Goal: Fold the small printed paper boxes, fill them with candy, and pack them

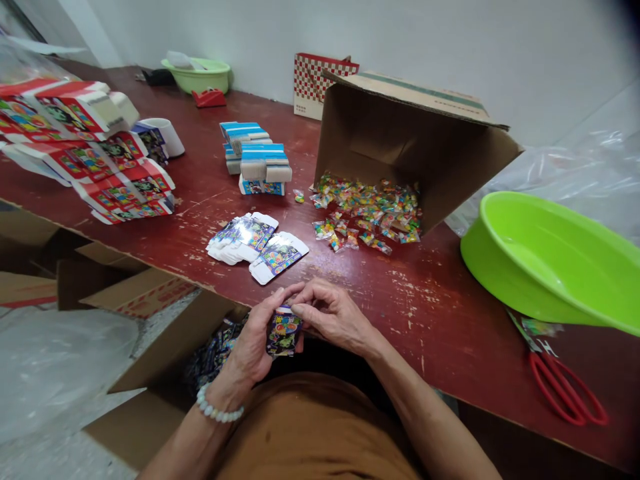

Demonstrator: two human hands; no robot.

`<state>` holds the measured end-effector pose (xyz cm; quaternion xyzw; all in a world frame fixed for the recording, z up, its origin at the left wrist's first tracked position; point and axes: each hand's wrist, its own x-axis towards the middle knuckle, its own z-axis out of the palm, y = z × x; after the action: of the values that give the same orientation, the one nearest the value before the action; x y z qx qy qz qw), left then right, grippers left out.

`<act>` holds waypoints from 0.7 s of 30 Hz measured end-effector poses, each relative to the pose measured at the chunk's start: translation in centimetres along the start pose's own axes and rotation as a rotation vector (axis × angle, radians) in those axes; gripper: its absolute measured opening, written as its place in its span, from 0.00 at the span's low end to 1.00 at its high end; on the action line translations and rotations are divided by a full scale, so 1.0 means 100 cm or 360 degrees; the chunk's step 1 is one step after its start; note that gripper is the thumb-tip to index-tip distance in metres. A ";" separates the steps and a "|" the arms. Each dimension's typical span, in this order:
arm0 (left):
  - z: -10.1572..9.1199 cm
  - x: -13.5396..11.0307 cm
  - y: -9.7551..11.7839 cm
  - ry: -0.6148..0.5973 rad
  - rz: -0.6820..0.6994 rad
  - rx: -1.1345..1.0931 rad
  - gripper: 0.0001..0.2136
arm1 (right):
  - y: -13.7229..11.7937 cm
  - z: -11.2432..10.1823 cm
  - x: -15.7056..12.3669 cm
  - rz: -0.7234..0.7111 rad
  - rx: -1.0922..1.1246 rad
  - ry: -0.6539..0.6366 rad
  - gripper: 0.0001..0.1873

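A small dark printed candy box (285, 332) stands upright between my two hands, just off the table's front edge. My left hand (255, 337) is wrapped round its side, with a beaded bracelet on the wrist. At the box's top end, the thumb and fingers of my right hand (333, 317) are pressed on the flap. Whether anything is inside the box is hidden. Ahead of my hands lie flat unfolded boxes (279, 257) of the same print, beside a fanned pile of them (243, 237). Small wrapped candies (370, 207) spill from a tipped carton (380, 133).
Red box bundles (120, 167) stack at left, blue bundles (263, 163) mid-table. A green basin (550, 260) overhangs red-handled scissors (565, 387) at right. Below the edge, an open carton (173, 347) holds dark printed packs. A tape dispenser (209, 99) and checked bag (320, 83) stand behind.
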<state>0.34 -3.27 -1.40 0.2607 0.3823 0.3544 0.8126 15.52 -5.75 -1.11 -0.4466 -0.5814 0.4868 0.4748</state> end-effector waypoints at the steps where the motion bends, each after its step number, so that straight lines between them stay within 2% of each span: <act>1: 0.001 0.001 0.000 0.0013 -0.0009 -0.0024 0.22 | 0.001 0.001 -0.003 -0.0095 -0.0158 -0.0005 0.05; 4: 0.000 0.001 0.002 0.0030 0.0010 0.0013 0.20 | 0.005 0.007 -0.007 -0.0242 -0.0439 0.0015 0.07; 7: -0.018 -0.005 0.006 0.0134 0.0169 0.0353 0.21 | 0.015 0.009 0.005 -0.0069 -0.0373 -0.0029 0.07; 8: -0.029 -0.008 0.009 0.0202 0.0244 0.0564 0.22 | 0.019 0.007 0.014 0.0020 -0.0370 0.0011 0.07; 10: -0.054 -0.016 0.015 0.0419 0.0489 0.1122 0.24 | 0.026 -0.002 0.036 0.0161 -0.0530 0.0237 0.10; 12: -0.076 -0.022 0.020 0.0632 0.0742 0.1723 0.27 | 0.032 -0.012 0.060 0.0193 -0.0903 0.0524 0.15; 14: -0.086 -0.023 0.023 0.0817 0.1025 0.2174 0.27 | 0.034 -0.018 0.080 0.0259 -0.1242 0.0580 0.22; 16: -0.084 -0.016 0.025 0.0940 0.1292 0.2450 0.25 | 0.035 -0.017 0.091 0.0364 -0.1494 0.0519 0.28; 18: -0.072 -0.002 0.025 0.1005 0.1453 0.2665 0.23 | 0.038 -0.011 0.094 0.0442 -0.1625 0.0499 0.30; 21: -0.055 0.024 0.025 0.1014 0.1472 0.2978 0.24 | 0.046 -0.005 0.093 0.0440 -0.1569 0.0652 0.29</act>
<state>-3.97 0.90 -3.88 0.7903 0.5584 0.2459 -0.0556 14.86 4.00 -4.54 -0.7739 -0.5722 0.1180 0.2445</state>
